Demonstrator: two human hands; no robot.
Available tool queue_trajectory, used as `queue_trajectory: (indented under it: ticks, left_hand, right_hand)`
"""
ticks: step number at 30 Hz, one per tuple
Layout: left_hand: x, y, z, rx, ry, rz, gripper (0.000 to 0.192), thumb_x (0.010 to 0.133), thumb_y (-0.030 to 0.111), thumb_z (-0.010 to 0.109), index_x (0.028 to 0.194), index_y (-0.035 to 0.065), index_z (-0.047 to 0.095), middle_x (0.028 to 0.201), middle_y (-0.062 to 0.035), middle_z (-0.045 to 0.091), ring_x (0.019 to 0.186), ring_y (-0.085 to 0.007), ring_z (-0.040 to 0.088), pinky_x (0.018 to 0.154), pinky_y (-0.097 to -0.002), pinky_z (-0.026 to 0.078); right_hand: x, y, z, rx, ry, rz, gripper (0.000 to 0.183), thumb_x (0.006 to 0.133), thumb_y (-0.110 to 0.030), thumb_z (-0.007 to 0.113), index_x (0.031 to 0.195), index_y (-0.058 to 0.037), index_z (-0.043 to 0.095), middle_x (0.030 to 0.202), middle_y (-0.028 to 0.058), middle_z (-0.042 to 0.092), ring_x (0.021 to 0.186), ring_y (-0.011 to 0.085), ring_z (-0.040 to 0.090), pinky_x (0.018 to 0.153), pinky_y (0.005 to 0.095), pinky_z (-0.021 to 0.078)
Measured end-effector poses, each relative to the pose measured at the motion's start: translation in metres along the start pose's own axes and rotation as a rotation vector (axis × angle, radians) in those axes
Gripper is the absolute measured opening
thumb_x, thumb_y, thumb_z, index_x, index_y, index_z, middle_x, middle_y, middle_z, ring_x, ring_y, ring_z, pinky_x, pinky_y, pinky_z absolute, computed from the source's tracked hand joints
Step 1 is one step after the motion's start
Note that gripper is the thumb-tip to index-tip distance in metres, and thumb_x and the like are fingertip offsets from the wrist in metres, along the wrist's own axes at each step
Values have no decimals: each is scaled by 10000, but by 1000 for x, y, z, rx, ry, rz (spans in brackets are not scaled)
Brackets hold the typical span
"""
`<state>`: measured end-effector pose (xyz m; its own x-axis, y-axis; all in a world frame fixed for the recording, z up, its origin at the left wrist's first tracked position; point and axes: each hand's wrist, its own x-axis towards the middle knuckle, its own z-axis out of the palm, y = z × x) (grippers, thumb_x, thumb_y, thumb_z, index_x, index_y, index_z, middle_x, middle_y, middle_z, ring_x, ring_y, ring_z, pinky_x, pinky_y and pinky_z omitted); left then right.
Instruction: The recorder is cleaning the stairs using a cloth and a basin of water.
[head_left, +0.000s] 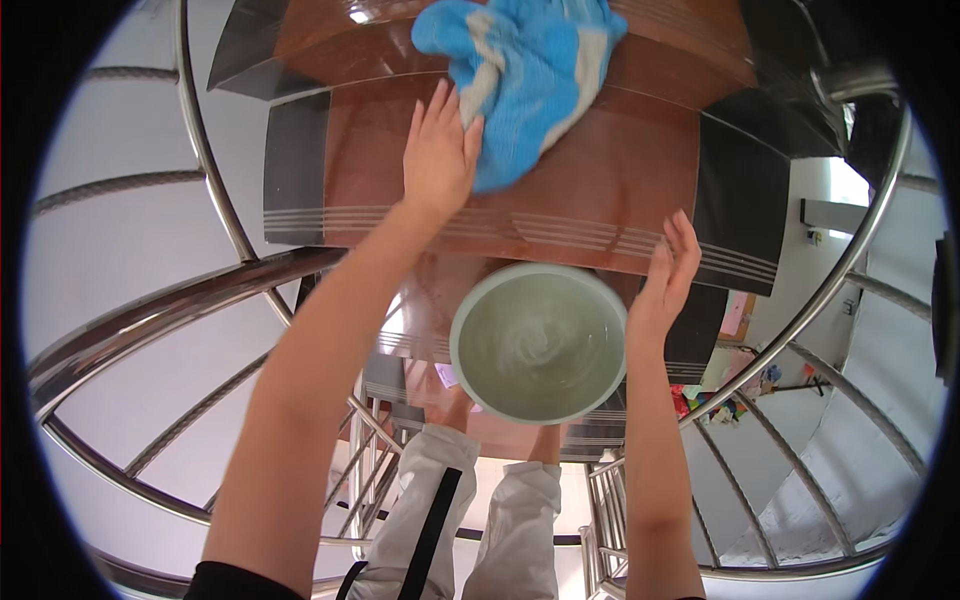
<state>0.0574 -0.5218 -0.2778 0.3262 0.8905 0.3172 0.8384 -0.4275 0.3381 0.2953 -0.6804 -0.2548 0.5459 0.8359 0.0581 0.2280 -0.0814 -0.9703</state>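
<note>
My left hand (441, 154) lies with fingers spread at the left edge of a blue cloth with pale stripes (532, 90). Its thumb overlaps the cloth, and no grip on the fabric shows. The cloth is bunched up across a reddish-brown stair tread (375, 157) and the step above it. On the right, my right hand (667, 274) is raised by the tread's front edge, fingers slightly curled and nothing in it. Just left of that wrist is a pale green basin (459, 322) of water (536, 345), in front of my legs. Faint swirls mark the water's surface.
Curved metal railings (217, 180) with twisted bars run along the left, and another metal handrail (832, 292) bends along the right. Black borders (739, 202) edge the steps. Lower stairs descend beneath my legs (427, 510). Colourful items (720, 405) lie beyond the right railing.
</note>
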Motion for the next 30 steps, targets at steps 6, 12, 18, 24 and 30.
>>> queue_trajectory:
  ticks: [6,12,18,24,30]
  left_hand:
    - [-104,-17,-9,117,-94,-311,525,1013,319,434,1395,-41,441,1461,-199,439,1407,-347,336,1164,-488,227]
    - [-143,-21,7,230,-273,-309,600,1003,409,435,1524,141,302,1562,-242,234,1455,-392,211,1155,-551,191]
    - [-124,-17,45,260,-242,-332,642,988,506,412,1546,230,255,1569,-278,166,1454,-482,111,1121,-652,133]
    - [-61,19,88,185,-250,-106,656,978,567,375,1546,264,252,1586,-256,145,1469,-454,94,1139,-640,81]
    - [-48,160,138,172,-357,67,618,990,543,348,1541,274,266,1603,-197,150,1487,-396,67,1161,-608,49]
  right_hand:
    - [-17,-10,56,-314,-252,-199,393,923,-68,507,1314,-80,544,1399,148,453,1301,335,441,1121,437,318]
    - [-35,12,142,-709,-503,-528,399,922,-208,580,1321,-199,574,1480,79,414,1405,317,327,1078,707,174]
    - [35,58,175,-947,-577,-749,458,917,-492,533,1360,-374,533,1521,-5,384,1451,266,243,1052,790,56]
    - [91,89,106,-1173,-434,-755,484,924,-557,491,1388,-420,479,1523,-10,384,1436,255,291,1057,772,113]
    - [98,131,-41,-1274,-298,-533,532,934,-523,510,1439,-375,429,1528,29,370,1443,296,280,1030,785,160]
